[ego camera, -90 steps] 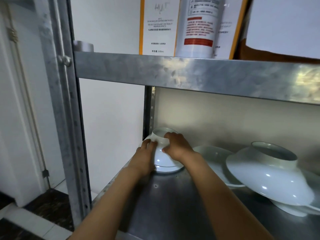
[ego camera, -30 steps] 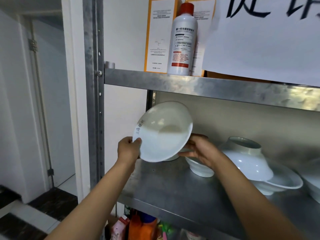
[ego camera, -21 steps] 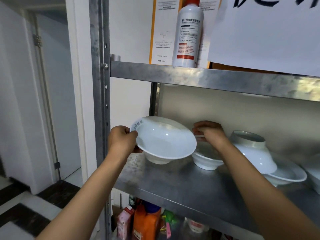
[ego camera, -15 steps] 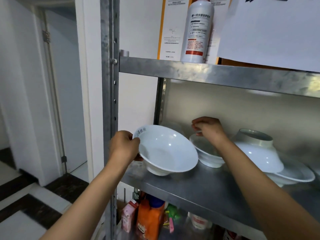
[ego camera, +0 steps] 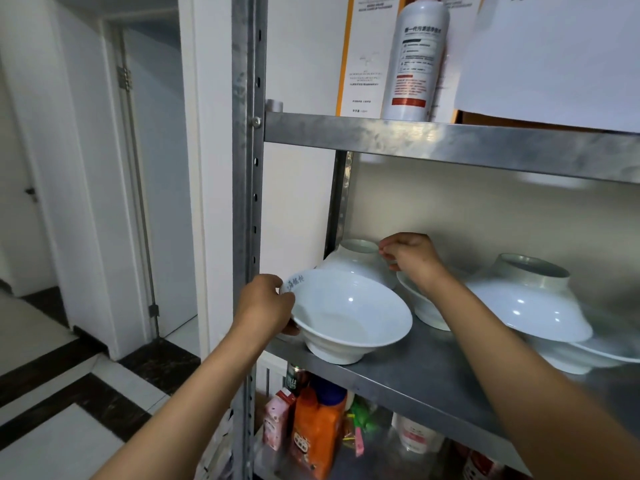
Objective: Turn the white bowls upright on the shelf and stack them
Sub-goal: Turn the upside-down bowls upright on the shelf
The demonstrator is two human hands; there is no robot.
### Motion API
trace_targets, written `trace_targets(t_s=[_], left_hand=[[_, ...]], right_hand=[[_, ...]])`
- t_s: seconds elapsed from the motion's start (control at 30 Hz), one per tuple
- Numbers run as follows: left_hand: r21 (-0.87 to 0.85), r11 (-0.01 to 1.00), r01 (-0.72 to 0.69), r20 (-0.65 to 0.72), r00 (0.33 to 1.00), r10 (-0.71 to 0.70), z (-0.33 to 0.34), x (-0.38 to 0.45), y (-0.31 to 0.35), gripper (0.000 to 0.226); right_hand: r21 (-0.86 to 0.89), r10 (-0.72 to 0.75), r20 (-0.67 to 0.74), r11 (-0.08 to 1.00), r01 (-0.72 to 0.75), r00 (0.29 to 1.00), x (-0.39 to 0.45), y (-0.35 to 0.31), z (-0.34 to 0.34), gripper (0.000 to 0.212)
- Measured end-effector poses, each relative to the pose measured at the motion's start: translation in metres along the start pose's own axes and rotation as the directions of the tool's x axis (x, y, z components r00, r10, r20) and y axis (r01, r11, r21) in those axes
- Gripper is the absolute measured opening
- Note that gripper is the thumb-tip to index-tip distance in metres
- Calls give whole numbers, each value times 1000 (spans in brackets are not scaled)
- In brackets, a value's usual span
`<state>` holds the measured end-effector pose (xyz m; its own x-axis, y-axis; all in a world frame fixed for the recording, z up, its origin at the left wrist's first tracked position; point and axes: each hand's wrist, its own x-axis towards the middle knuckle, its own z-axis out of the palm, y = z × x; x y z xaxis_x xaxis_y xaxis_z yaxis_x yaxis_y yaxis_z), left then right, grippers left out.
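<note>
Left grip (ego camera: 265, 304) grasping upright bowl (ego camera: 349, 320) rim on shelf (ego camera: 433, 379), right grip (ego camera: 410, 256) pinching upturned bowl (ego camera: 356, 261) behind

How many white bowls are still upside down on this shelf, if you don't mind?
2: one upside-down bowl in the back left corner, another at right atop upright ones. More may hide beyond the frame.

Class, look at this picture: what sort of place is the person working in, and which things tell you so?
Probably a home storage or utility corner: a metal shelf rack holding white bowls, a cleaner-type bottle above, packaged goods below, beside a tiled-floor doorway.
</note>
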<state>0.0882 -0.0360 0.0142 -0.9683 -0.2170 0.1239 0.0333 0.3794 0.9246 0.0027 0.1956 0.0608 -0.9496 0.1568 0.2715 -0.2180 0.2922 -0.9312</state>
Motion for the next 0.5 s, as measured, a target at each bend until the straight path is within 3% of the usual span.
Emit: trace_targets(t_s=[0.17, 0.33, 0.43, 0.5], left_hand=[[201, 978, -49, 4, 999, 49, 3, 4, -8, 15], [712, 673, -198, -38, 947, 319, 1, 1, 4, 35], [802, 539, -256, -56, 867, 495, 4, -1, 21, 27], [805, 507, -309, -42, 822, 567, 8, 2, 30, 25]], right_hand=[[-26, -5, 25, 1000, 6, 1000, -3, 2, 6, 28], [-104, -58, 49, 993, 63, 997, -6, 0, 11, 22], [-159, -90, 65, 982, 100, 994, -2, 2, 14, 25], [-175, -114, 74, 977, 125, 991, 0, 2, 17, 27]])
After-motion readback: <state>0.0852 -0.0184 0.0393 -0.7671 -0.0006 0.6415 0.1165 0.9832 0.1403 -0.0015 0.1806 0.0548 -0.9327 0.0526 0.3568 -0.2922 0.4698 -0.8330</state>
